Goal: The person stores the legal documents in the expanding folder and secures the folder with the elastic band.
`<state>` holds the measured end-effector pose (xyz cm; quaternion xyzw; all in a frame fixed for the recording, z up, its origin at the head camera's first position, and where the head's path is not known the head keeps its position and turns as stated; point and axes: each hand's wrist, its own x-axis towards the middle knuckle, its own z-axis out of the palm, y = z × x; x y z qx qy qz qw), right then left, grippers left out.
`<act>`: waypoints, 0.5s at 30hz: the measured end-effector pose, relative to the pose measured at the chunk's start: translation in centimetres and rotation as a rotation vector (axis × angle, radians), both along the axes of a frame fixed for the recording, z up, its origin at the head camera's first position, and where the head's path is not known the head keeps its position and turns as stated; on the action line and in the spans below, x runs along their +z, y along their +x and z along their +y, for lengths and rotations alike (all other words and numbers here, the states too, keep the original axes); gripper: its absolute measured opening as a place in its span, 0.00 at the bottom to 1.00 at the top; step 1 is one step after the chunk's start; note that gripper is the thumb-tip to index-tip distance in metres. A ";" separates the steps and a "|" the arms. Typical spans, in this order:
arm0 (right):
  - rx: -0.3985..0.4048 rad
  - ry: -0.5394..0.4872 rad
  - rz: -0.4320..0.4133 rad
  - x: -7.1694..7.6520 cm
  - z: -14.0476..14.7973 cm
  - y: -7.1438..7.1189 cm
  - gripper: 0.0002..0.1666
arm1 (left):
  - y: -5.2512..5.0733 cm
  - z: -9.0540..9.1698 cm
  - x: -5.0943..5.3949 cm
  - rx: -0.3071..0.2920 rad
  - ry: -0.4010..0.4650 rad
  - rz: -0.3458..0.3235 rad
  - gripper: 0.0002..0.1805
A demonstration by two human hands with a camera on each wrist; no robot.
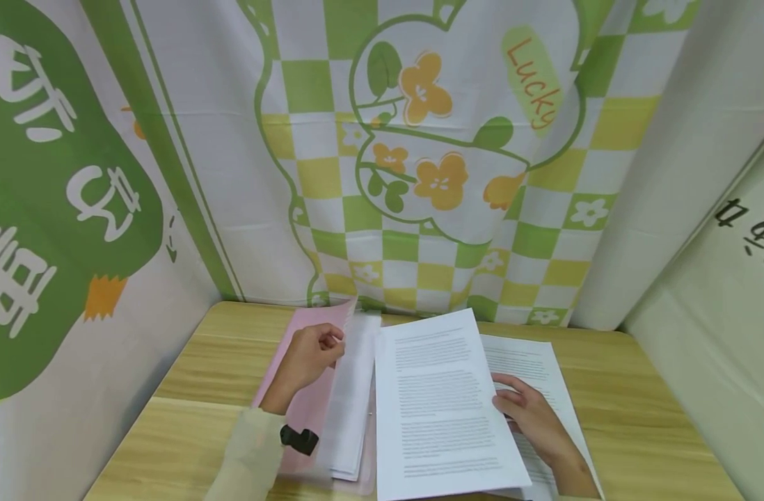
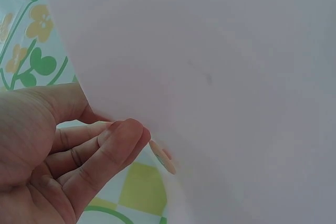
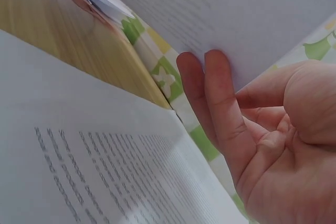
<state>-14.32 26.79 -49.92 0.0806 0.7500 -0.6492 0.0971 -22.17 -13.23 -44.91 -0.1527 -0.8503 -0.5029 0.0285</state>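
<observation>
A pink folder (image 1: 303, 410) lies on the left of the table with white sheets (image 1: 357, 396) inside it. Above it, my left hand (image 1: 309, 355) pinches the edge of a pale, slightly see-through sheet (image 2: 210, 77); whether this is a folder page or its cover, I cannot tell. My right hand (image 1: 532, 417) holds a printed sheet of paper (image 1: 441, 410) by its right edge, thumb on one face and fingers on the other. This sheet is tilted up off the table. Beneath it, partly hidden, lies another printed sheet (image 3: 105, 166).
The wooden table (image 1: 632, 403) backs onto a curtain (image 1: 388, 243) with green and yellow checks and flowers. Fabric walls (image 1: 720, 334) stand at both sides. A black band (image 1: 299, 440) is on my left wrist.
</observation>
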 end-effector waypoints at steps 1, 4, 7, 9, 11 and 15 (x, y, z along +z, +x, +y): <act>0.002 -0.002 0.003 0.0 -0.1 -0.1 0.30 | 0.0 0.0 0.0 0.000 -0.001 -0.001 0.06; 0.004 -0.007 0.008 -0.1 -0.4 -0.2 0.30 | 0.0 0.0 0.0 -0.006 -0.004 0.002 0.06; 0.005 -0.006 0.011 -0.2 -0.8 -0.4 0.30 | 0.0 0.0 0.0 -0.010 -0.008 0.010 0.06; -0.003 0.000 0.010 -0.3 -1.0 -0.6 0.29 | 0.0 0.0 0.0 -0.010 -0.011 0.014 0.06; -0.005 0.006 0.012 -0.4 -1.2 -0.9 0.29 | 0.0 0.0 0.0 -0.007 -0.015 0.014 0.06; -0.031 0.034 0.006 -0.8 -1.7 -1.4 0.28 | 0.0 0.1 -0.1 -0.002 -0.017 0.009 0.05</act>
